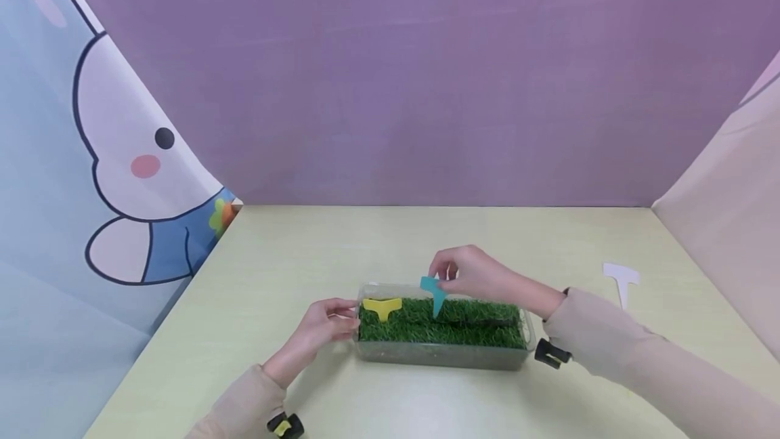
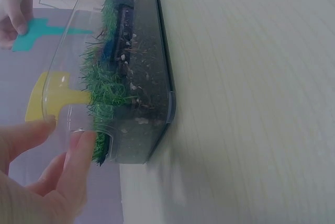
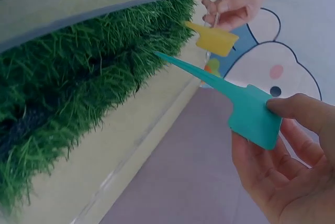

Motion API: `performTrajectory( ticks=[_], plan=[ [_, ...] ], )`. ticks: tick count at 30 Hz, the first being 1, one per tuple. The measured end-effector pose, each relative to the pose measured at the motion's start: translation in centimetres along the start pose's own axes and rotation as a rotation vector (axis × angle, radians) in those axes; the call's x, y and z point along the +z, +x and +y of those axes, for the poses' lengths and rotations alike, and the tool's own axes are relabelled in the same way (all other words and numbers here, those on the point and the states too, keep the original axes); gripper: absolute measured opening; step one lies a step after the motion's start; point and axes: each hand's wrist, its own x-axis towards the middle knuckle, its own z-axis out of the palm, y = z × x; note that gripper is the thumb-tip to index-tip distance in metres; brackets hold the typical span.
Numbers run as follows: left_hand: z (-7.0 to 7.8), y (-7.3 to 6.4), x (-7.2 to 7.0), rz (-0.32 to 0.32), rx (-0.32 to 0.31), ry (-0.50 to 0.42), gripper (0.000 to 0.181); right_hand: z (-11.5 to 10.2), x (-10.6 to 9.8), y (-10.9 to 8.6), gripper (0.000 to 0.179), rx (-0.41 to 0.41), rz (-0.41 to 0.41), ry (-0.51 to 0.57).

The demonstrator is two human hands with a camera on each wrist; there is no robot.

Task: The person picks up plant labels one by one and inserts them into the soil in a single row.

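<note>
My right hand [image 1: 469, 273] pinches the head of a teal T-shaped plant label [image 3: 256, 116] between thumb and fingers. The label's pointed tip angles down to the grass near the dark gap between two strips of artificial turf [image 1: 475, 336]. This turf fills a clear plastic box [image 1: 445, 356] with dark soil-like matter and pale bits under it. At the box's left end, my left hand [image 1: 326, 322] holds the end wall, fingertips right at its handle cutout. A yellow plant label [image 1: 382, 307] stands in the turf near that end, its stem sunk among the blades.
A white plant label [image 1: 621, 278] lies on the pale wooden table [image 1: 292, 249] at the right, partly behind my right sleeve. A purple cloth [image 1: 426, 87] hangs behind the table, with printed cloth [image 1: 128, 236] on the left side.
</note>
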Motion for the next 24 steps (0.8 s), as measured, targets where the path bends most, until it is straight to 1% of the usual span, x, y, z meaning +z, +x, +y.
performTrajectory(
  ticks=[6,9,17,24],
  plan=[
    [0.0,0.1,0.0,-0.003,-0.004,0.001,0.042,-0.5,0.9,0.7,0.009,0.005,-0.057,-0.017],
    [0.0,0.1,-0.1,-0.002,-0.007,0.003,0.042,-0.6,1.4,1.0,0.01,0.007,-0.073,-0.03],
    [0.0,0.1,-0.1,-0.001,-0.013,0.013,0.043,-0.6,2.5,1.4,0.008,-0.008,-0.091,-0.115],
    [0.1,0.1,0.0,-0.013,-0.008,0.01,0.042,-0.5,2.9,1.4,0.007,-0.015,-0.096,-0.18]
  ],
)
